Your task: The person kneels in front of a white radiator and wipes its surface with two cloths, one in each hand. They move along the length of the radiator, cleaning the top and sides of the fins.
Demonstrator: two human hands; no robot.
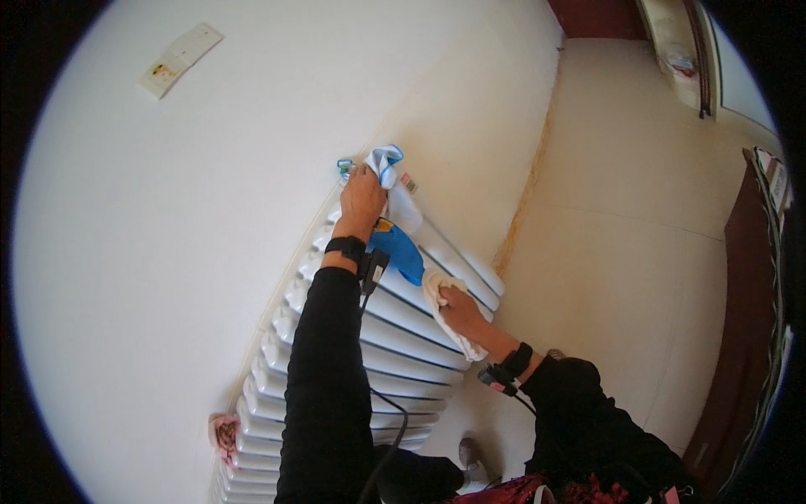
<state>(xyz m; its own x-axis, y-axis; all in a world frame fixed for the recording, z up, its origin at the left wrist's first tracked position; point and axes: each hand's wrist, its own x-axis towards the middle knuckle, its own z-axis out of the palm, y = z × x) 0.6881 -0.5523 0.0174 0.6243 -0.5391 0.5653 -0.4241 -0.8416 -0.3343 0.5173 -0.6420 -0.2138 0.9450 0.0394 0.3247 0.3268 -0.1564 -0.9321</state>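
Against the wall stands a white column radiator (403, 353). At its far top end my left hand (363, 196) grips a white cloth with blue edging (384, 165). A blue cloth item with a yellow patch (400, 251) hangs over the radiator front just below that hand. Lower down the front, my right hand (463, 310) holds a cream cloth (446, 315) against the columns. Both wrists wear black straps with small cabled devices.
A crumpled pink cloth (225, 436) lies on the radiator's nearer top. The wall carries a socket plate (165, 70). Pale floor (604, 264) runs along the right, with dark red furniture (730, 315) beyond. My shoe (471, 453) is beside the radiator.
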